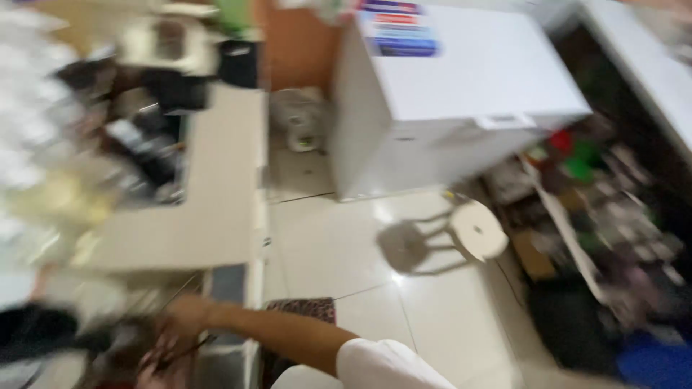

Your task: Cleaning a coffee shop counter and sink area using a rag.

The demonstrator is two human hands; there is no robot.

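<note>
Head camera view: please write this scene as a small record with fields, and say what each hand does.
image quality: strongly motion-blurred
left hand: not in view
right hand: arm in a white sleeve reaches left to blurred things below the counter; the grip cannot be made out
counter: pale top, cluttered with blurred things on its left side
chest freezer: white, lid closed, against the back wall
stool: white, round seat, on the tiled floor
shelf: at right, packed with mixed goods

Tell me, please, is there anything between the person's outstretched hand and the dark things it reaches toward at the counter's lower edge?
Nothing visible stands between them. The hand is already at the dark things below the counter, but motion blur hides whether it touches or holds anything. The other hand is not clearly in view.
</note>
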